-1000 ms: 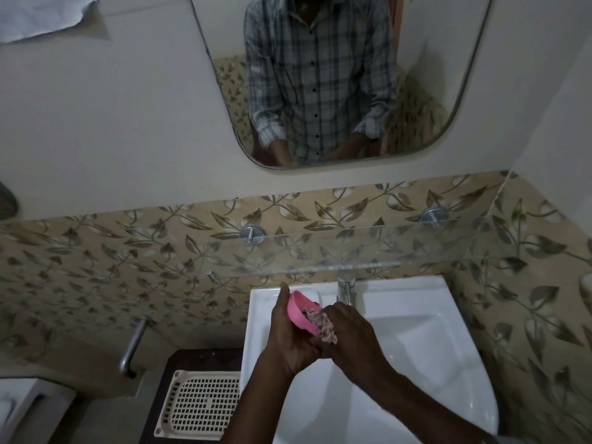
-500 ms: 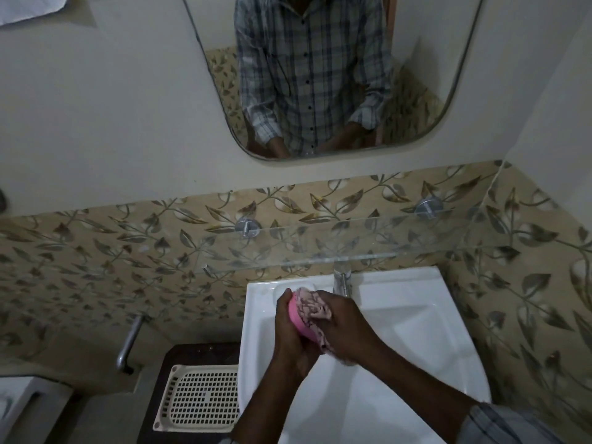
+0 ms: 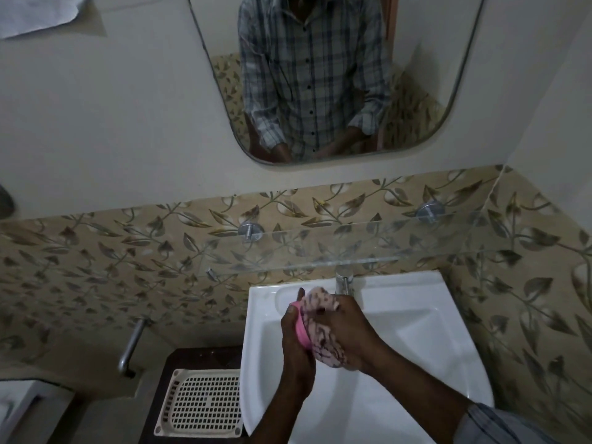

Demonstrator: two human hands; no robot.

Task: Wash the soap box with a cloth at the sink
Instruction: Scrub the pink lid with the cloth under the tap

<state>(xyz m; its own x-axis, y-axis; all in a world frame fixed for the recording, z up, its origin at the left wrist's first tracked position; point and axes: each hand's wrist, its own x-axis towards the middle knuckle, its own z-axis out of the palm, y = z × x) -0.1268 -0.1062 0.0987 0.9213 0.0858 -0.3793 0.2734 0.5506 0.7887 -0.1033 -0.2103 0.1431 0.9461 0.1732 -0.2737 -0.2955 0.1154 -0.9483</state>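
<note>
Over the white sink, my left hand holds the pink soap box upright on its edge, fingers wrapped round its back. Only a thin pink strip of the box shows. My right hand grips a bunched pink-and-dark patterned cloth and presses it against the box's open side. The cloth covers most of the box. Both hands are joined above the left part of the basin, just in front of the tap.
A glass shelf juts out from the leaf-patterned tiles above the tap. A cream perforated tray lies on a dark stand left of the sink. A metal pipe sticks out of the left wall. A mirror hangs above.
The cloth has spread up over the soap box, hiding more of the pink. My right hand has shifted along the box while my left keeps holding it.
</note>
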